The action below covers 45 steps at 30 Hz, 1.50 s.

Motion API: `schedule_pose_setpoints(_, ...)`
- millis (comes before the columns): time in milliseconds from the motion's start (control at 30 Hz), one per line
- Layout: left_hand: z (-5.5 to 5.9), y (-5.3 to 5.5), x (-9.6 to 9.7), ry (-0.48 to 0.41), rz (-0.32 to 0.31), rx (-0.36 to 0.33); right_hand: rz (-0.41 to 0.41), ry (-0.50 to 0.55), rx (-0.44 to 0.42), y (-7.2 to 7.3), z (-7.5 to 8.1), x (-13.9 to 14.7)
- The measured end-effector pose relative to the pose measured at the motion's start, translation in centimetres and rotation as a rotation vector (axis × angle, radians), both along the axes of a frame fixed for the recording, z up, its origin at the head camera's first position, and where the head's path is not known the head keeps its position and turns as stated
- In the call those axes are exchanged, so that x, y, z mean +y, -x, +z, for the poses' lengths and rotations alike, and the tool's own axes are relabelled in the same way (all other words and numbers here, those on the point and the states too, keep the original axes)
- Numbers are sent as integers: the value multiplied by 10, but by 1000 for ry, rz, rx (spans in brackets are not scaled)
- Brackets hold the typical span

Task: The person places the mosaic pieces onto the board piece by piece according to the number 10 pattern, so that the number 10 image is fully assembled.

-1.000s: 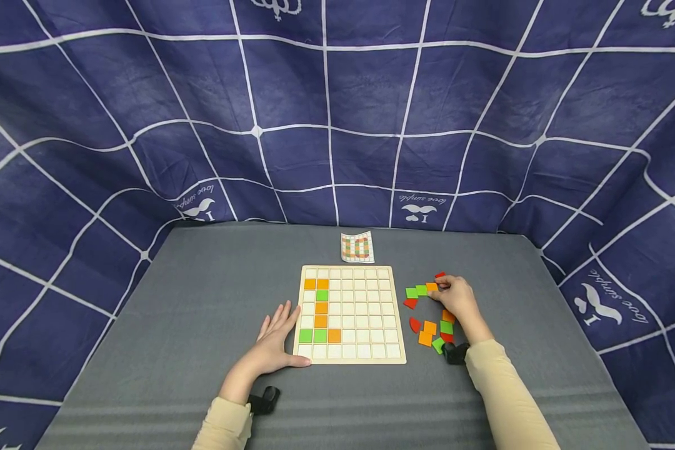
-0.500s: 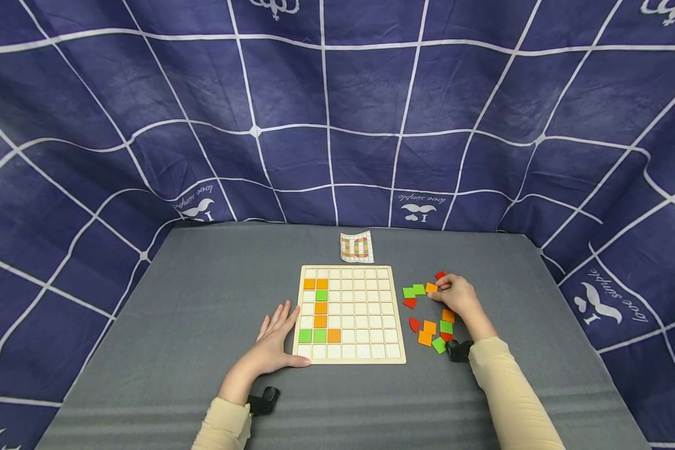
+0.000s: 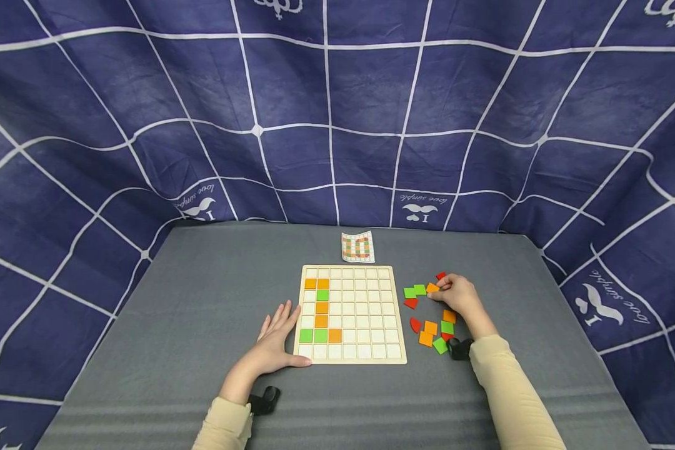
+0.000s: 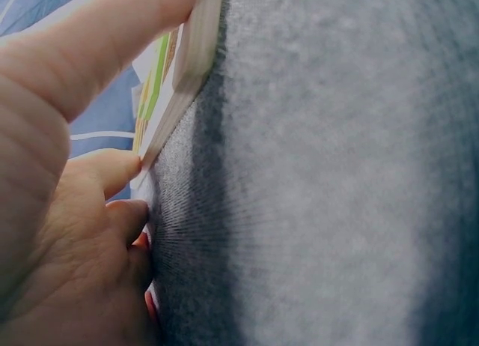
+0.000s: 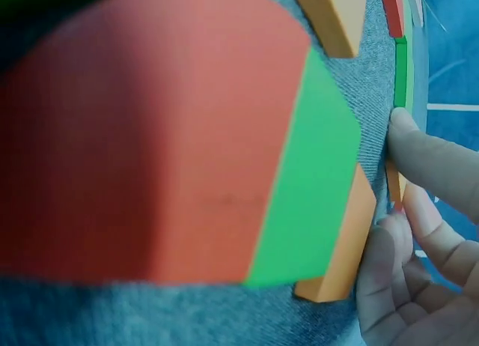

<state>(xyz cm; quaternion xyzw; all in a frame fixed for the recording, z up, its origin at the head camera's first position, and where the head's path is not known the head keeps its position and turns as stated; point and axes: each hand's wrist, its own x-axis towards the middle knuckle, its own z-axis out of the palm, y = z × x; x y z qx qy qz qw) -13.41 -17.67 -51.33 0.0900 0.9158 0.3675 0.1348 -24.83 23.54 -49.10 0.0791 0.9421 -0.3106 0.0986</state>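
A pale gridded board (image 3: 364, 317) lies on the table, with several orange and green square tiles set in its left columns. My left hand (image 3: 272, 349) rests at the board's left edge, fingers spread, thumb at the near left corner; in the left wrist view its thumb and a fingertip touch the board's side (image 4: 196, 58). To the right of the board, my right hand (image 3: 460, 299) pinches an orange tile (image 3: 432, 288) between thumb and finger, low at the table. Two green tiles (image 3: 420, 289) lie just left of that tile. The right wrist view shows the orange tile (image 5: 394, 183) edge-on.
A small pattern card (image 3: 357, 247) lies beyond the board. Loose pieces lie around the right hand: red quarter-round pieces (image 3: 415, 325), orange squares (image 3: 430, 327) and green squares (image 3: 440, 345). A blue checked curtain (image 3: 365, 156) hangs behind the grey table (image 3: 230, 269).
The two green tiles have shifted slightly left, and a small gap shows between them and the orange tile. My right forearm has moved slightly right. My left hand has stayed at the board.
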Motion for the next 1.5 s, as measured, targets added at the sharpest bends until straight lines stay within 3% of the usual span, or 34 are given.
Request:
schedule_pose_setpoints(233, 0, 0, 0, 0, 7, -2, 19, 13, -7, 0, -1, -3)
schedule_pose_setpoints(433, 1, 0, 0, 5, 13, -2, 16, 85, -2, 1, -3, -2)
schedule_pose_setpoints(633, 1, 0, 0, 2, 24, -2, -2, 153, 63, 3, 2, -9)
schedule_pose_setpoints(867, 1, 0, -1, -3, 24, -6, -4, 291, 101, 9, 14, -44)
schedule_pose_setpoints(1100, 0, 0, -2, 0, 21, 2, 64, 437, 100, 12, 15, -92)
schedule_pose_setpoints(1300, 0, 0, -2, -5, 12, -2, 118, 425, 120, 12, 11, -121)
schedule_pose_setpoints(1500, 0, 1, -1, -9, 14, -12, 166, 303, 153, 13, 2, -133)
